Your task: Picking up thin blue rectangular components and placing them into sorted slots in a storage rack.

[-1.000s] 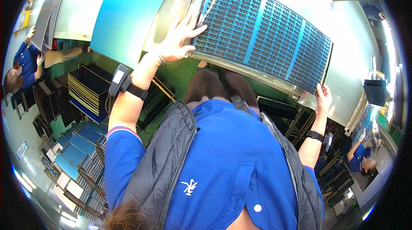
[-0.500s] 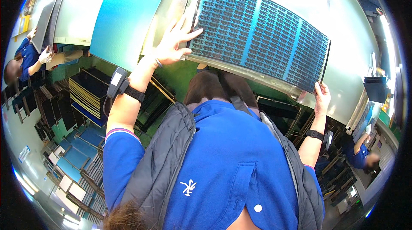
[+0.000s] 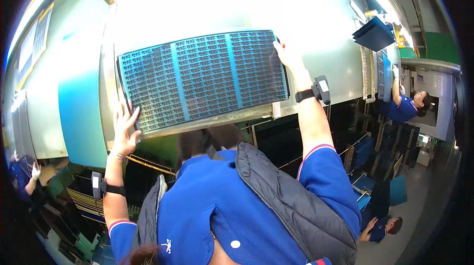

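A rectangular panel (image 3: 207,75) with rows of small dark patterns on blue lies on the brightly lit worktable in front of me. Two plain blue bands divide its pattern. My left hand (image 3: 125,129) is at its lower left corner, fingers spread and tips touching the edge. At the upper right edge, my right hand (image 3: 291,62) grips the panel, its thumb near the top corner and the other fingers partly hidden by glare. Dark edges show along the panel's left and right sides; whether another sheet lies beneath, I cannot tell.
A plain blue sheet (image 3: 81,102) lies on the table to the left. Dark boards (image 3: 374,34) stand at the far right. Racks with stacked panels are below the table edge. Co-workers are at the far left, at the right (image 3: 405,107) and at the lower right (image 3: 380,229).
My view has turned, so the panel appears further left and tilted the other way. My right hand has gone from the panel's lower right corner to its upper right edge.
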{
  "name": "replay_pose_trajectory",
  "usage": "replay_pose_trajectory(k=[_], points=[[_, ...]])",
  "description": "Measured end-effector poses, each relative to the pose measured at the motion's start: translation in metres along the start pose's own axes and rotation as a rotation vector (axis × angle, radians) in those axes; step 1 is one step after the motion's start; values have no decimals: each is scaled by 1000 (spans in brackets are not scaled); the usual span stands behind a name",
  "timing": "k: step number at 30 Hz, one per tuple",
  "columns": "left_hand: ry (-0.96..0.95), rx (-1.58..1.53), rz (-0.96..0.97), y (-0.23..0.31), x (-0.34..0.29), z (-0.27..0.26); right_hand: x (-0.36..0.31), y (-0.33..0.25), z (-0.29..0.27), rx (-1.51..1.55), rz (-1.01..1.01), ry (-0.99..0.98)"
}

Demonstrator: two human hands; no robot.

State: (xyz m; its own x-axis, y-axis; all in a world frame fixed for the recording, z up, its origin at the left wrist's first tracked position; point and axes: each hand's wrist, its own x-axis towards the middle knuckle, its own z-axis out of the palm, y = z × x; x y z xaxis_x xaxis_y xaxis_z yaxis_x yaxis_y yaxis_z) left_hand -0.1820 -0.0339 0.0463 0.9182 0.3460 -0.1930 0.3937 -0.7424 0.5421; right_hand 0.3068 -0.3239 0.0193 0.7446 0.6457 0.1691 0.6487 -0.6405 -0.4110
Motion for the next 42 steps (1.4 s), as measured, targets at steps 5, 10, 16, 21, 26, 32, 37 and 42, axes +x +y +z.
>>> replay_pose_trajectory(k=[5,10,16,21,26,32,37,42], points=[[20,-25,-16,4,0,1,4,15,24,-188,-52,132],[10,-38,-43,4,-1,3,9,21,30,-355,-127,73],[-2,-46,-57,6,1,0,4,19,28,-331,-210,142],[-13,-61,-70,2,1,5,12,4,13,-220,-92,37],[56,-14,-32,-2,-5,5,15,-20,3,-356,-88,-26],[-46,386,80,63,26,12,-7,-36,27,-339,-35,117],[436,414,-134,34,118,5,-11,-27,36,-295,-57,230],[539,409,-197,-2,133,9,-10,-21,28,-213,-156,148]])
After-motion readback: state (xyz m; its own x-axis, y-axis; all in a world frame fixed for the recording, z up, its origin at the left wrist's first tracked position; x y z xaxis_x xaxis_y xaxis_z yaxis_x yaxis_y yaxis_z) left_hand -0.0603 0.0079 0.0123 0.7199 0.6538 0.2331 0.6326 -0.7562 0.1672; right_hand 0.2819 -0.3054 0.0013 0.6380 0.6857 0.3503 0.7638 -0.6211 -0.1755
